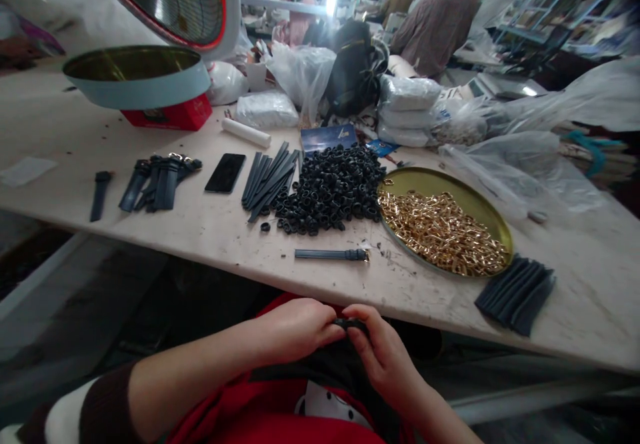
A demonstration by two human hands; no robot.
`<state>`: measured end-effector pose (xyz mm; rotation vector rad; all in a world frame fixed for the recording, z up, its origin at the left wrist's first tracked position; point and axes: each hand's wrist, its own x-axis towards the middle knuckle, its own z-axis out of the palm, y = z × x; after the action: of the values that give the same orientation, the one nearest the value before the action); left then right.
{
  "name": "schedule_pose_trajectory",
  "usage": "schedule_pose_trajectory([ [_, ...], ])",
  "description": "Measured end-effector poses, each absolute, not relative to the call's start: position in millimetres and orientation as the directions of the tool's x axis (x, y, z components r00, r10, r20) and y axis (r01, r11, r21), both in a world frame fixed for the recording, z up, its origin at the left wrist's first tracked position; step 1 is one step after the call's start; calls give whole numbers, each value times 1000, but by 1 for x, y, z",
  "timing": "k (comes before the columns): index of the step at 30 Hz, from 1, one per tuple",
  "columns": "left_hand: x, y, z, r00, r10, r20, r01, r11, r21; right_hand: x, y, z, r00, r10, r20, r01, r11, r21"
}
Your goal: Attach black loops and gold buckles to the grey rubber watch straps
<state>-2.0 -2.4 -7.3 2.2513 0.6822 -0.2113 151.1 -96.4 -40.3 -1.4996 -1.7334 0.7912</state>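
My left hand point(303, 324) and my right hand point(383, 351) meet over my lap, just off the table's front edge. Between them they pinch a small dark strap piece point(350, 324); fingers cover most of it. On the table in front lies a finished-looking dark strap point(325, 255) with a gold buckle at its right end. Behind that is a heap of black strap loops point(335, 187), beside a round gold tray point(493, 214) of gold buckles point(445, 231). Flat dark strips point(270, 177) lie left of the heap.
Several buckled straps point(165, 181) and a phone point(225, 173) lie to the left. A dark strap stack point(517, 294) rests at the right edge. At the back stand a round tin point(140, 87) on a red box point(173, 116), a fan point(200, 4) and plastic-wrapped packs point(407, 104).
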Motion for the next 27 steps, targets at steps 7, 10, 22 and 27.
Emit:
schedule_pose_trajectory([
  [7,33,52,-6,846,515,-142,524,-749,406,178,-34,-40,85,980,178,731,60,-680],
  [10,43,75,-19,824,563,-57,560,-796,230,192,-3,-54,78,971,225,892,33,-450],
  [22,-47,118,-14,553,833,-24,828,-547,119,211,1,-95,286,930,230,786,-91,-611],
  [27,-161,209,-4,51,985,167,993,-31,-115,208,7,-97,236,942,239,828,-66,-557],
])
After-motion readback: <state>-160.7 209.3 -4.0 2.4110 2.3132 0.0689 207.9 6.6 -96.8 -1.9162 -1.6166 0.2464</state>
